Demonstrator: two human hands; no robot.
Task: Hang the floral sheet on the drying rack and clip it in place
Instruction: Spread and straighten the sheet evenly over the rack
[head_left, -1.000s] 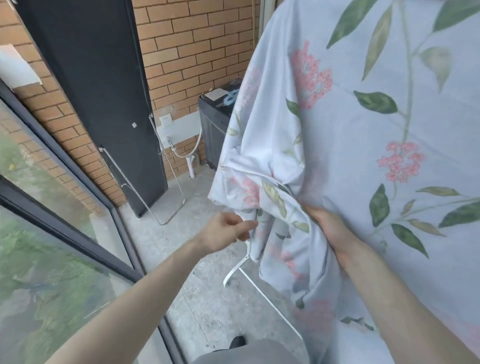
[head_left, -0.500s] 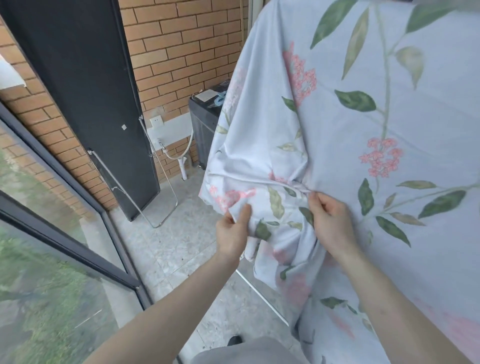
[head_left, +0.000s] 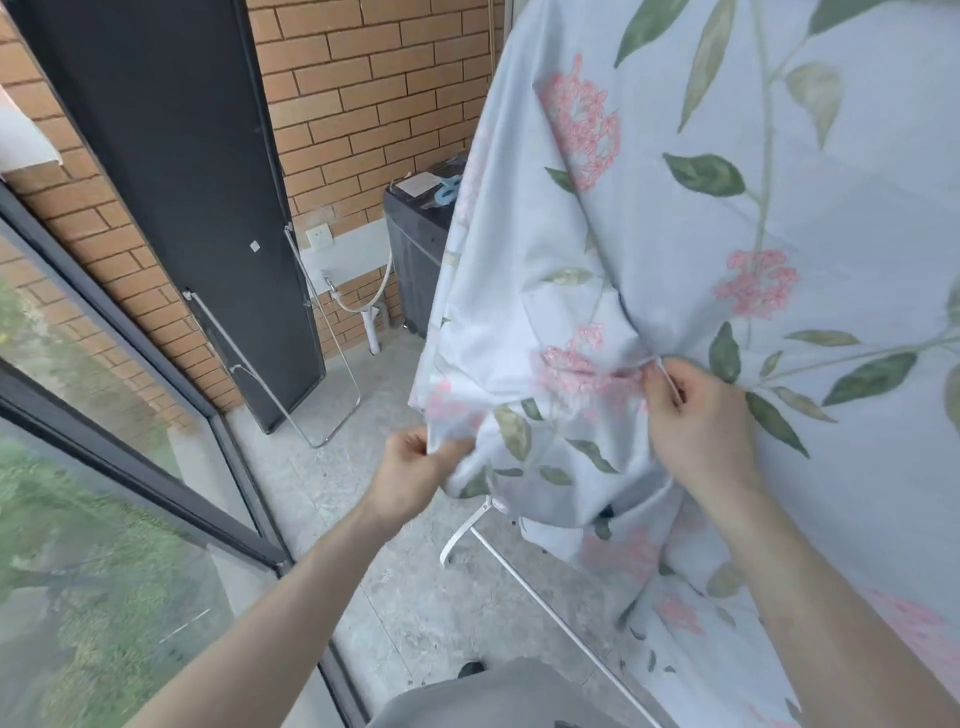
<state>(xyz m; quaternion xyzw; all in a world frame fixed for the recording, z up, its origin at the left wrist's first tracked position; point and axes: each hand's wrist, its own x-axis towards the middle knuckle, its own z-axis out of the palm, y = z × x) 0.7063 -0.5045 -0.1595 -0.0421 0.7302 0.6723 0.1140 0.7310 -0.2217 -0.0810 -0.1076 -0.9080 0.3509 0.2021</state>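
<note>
The floral sheet (head_left: 675, 249), pale blue with pink blossoms and green leaves, hangs over the drying rack and fills the right half of the view. Only a white foot and lower bar of the drying rack (head_left: 467, 525) show under the cloth. My left hand (head_left: 415, 467) pinches the sheet's bunched lower left edge. My right hand (head_left: 696, 421) grips a gathered fold higher up, with a thin white piece between its fingers. No clip is clearly visible.
A dark door (head_left: 171, 197) and a brick wall (head_left: 363, 93) stand at the left and back. A folded metal rack (head_left: 311, 364) leans on the door. A dark washing machine (head_left: 415, 249) sits behind the sheet. Glass panels (head_left: 78, 467) line the left; the floor (head_left: 415, 597) is concrete.
My left hand slid left and down along the sheet's lower edge. My right hand rose and pulled the gathered fold to the right, spreading the bunched cloth.
</note>
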